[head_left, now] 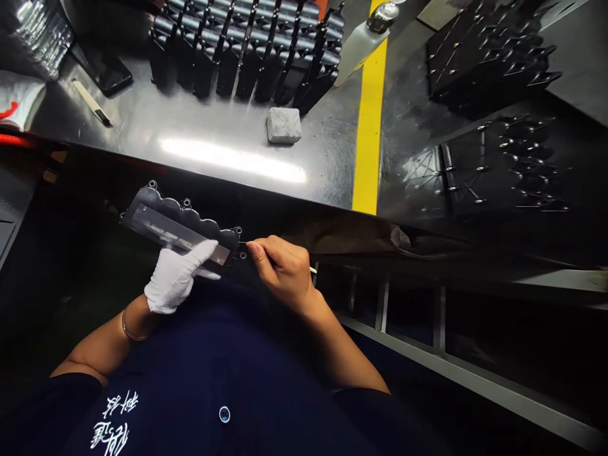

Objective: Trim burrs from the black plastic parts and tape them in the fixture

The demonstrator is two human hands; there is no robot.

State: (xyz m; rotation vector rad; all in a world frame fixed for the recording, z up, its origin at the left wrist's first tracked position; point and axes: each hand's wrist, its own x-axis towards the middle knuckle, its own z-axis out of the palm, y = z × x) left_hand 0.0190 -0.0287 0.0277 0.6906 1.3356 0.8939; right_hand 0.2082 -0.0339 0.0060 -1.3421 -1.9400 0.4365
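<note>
My left hand (pixel 173 275), in a white glove, grips a dark moulded cover (pixel 190 218) from below, with a finger laid across its face. The cover has a scalloped upper edge, small round lugs and a flat rectangular plate (pixel 156 225) along it. It is held tilted, in front of the bench edge. My bare right hand (pixel 282 263) is closed around a slim tool with a pale handle end (pixel 313 270) showing behind the palm. Its thin tip reaches the cover's right end, close to the lugs; whether it touches is unclear. Most of the tool is hidden by the fingers.
On the metal bench (pixel 213 130) stand rows of black moulded parts (pixel 247 50), with a grey block (pixel 284 125) before them. A pale-handled tool (pixel 91 101) lies left. Yellow tape (pixel 369 126) crosses the bench; more black parts (pixel 484 57) stand right. Below is a metal frame (pixel 439 316).
</note>
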